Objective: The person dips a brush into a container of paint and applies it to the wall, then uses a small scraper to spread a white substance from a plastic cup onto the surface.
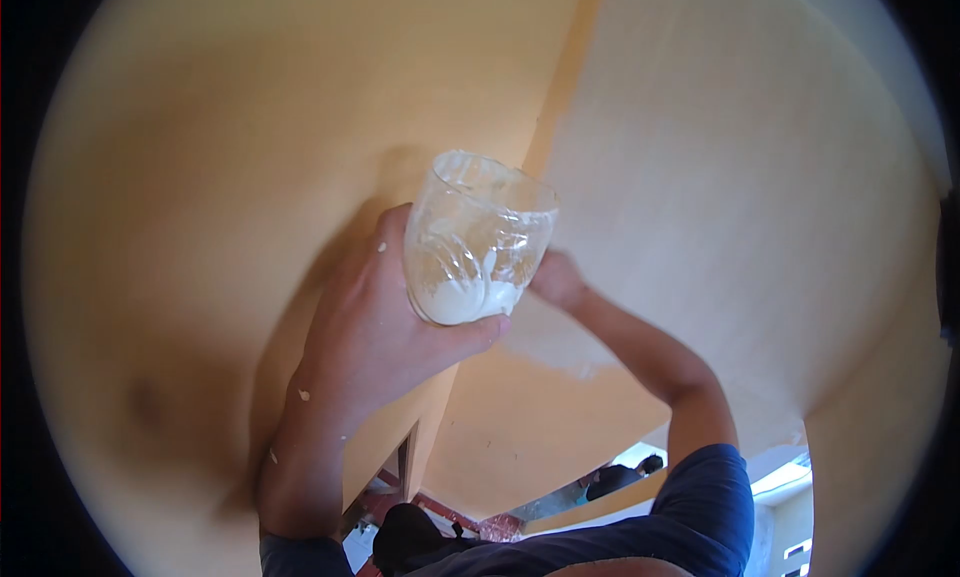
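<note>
My left hand (385,307) is wrapped around a clear plastic container (480,239) with an open top, tilted a little. White paint (465,302) lies in its bottom, and streaks of it cling to the inside wall. Pale specks dot my left hand and forearm. Behind the container, to its right, is my right hand (560,277), close to the wall corner. Its fingers are hidden by the container, so whether they hold anything does not show.
A yellow-orange wall (230,127) stands close on the left. The right wall (720,177) has a whitish coat, with an orange strip (560,97) along the corner and an orange area (530,427) below. Another person (615,480) is in the background, low in view.
</note>
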Demonstrator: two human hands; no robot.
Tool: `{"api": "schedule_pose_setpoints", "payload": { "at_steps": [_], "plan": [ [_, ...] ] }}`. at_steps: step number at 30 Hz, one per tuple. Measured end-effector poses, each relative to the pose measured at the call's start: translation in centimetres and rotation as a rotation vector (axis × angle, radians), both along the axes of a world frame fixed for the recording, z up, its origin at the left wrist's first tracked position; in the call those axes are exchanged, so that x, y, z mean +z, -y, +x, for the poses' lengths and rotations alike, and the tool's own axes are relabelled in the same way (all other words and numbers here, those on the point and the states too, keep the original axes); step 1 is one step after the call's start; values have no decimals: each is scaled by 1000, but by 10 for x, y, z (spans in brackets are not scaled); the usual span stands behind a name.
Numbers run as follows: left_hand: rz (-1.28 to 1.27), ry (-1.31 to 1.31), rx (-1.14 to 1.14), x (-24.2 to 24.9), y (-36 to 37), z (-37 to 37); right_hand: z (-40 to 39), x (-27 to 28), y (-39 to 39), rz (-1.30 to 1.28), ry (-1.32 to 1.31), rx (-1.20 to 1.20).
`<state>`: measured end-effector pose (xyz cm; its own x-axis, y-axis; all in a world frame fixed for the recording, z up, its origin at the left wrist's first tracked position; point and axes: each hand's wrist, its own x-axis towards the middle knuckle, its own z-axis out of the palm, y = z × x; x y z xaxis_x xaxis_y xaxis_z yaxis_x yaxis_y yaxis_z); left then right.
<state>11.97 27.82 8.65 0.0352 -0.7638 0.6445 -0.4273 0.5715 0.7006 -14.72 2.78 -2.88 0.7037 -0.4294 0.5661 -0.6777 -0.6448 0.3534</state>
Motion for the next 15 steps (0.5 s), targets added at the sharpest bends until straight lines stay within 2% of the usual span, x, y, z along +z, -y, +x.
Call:
{"api": "schedule_pose_setpoints", "payload": {
  "at_steps": [1, 2, 3, 4, 5, 7, 8, 9, 12, 14, 15],
  "plan": [
    [10, 18, 25, 3, -3, 1, -4, 48, 13, -221, -8, 120],
    [-7, 8, 31, 4, -4, 2, -2, 113, 4, -223, -72, -71],
    [-13, 27, 48, 3, -4, 2, -7, 174, 6, -449, 5, 36],
    [-22, 45, 64, 4, -4, 3, -3, 240, -3, -533, 109, 71],
    [-40, 36, 68, 7, -7, 3, 4, 298, -25, -492, 236, -61],
    [4, 56, 86, -1, -5, 4, 8, 373, -47, -627, 259, -246],
    [-6, 52, 83, -3, -3, 4, 2, 400, -43, -682, 227, -182],
    [16, 67, 75, -4, -2, 6, -4, 422, -39, -737, 195, -113],
    [19, 94, 74, -9, -1, 9, -13, 444, -9, -832, 175, -138],
    [2, 117, 84, 4, -3, 3, -10, 418, -4, -601, 226, -542],
    [10, 98, 61, 4, -4, 3, -25, 396, 18, -596, 80, -435]
  ]
}}
